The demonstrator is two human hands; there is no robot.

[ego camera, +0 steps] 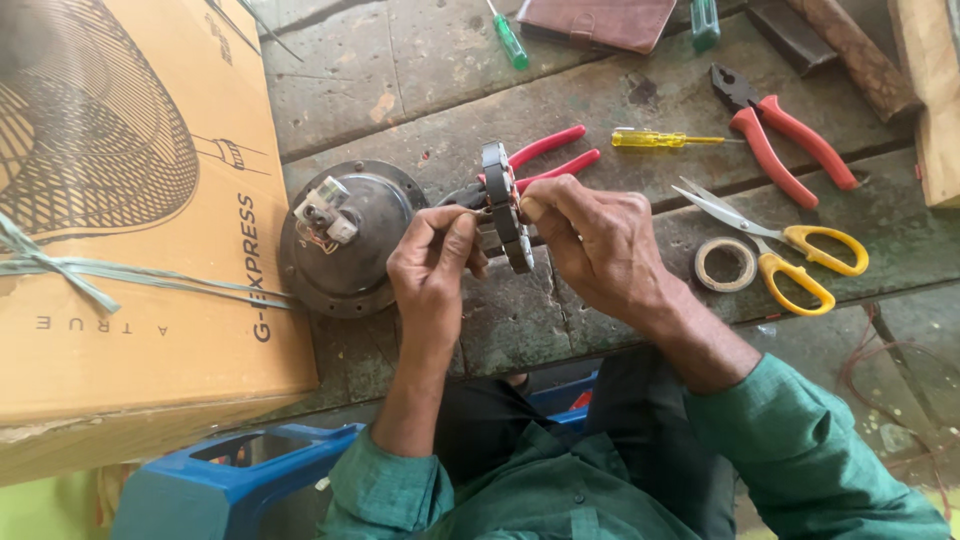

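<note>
Your left hand (432,265) pinches the stator ring (505,205) from below, fingers curled tight; your right hand (592,240) grips its upper edge, thumb pressed on, wrist bent.

We cannot see the pliers' (540,160) jaws behind the stator (505,205); the brown wallet (600,20) is cut off by the top edge.

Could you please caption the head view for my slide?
Both hands, left hand and right hand, hold a grey ring-shaped motor part above a worn workbench strewn with tools.
</note>
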